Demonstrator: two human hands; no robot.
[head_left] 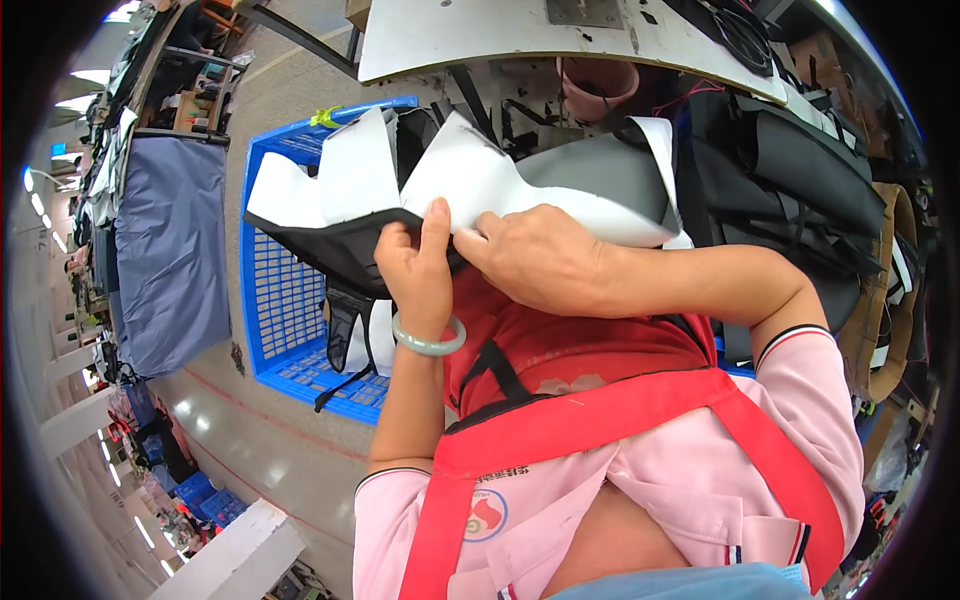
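A white sheet piece with a black underside lies bent and curling across the front of me, above a blue crate. My left hand is closed on its near edge, thumb on top, with the black edge band running into the grip. Just to the right, my right hand has its fingers curled in and pinched at the same edge, close to my left thumb. The right fingertips are partly hidden. Farther right, a dark grey face shows beside the white, and the sheet's far corner curls upward.
A white worktable stands ahead, with a pink bucket beneath it. Black sheet pieces are heaped at the right, beside a cardboard box. A purple-grey cloth hangs at the left. Black straps dangle in the crate.
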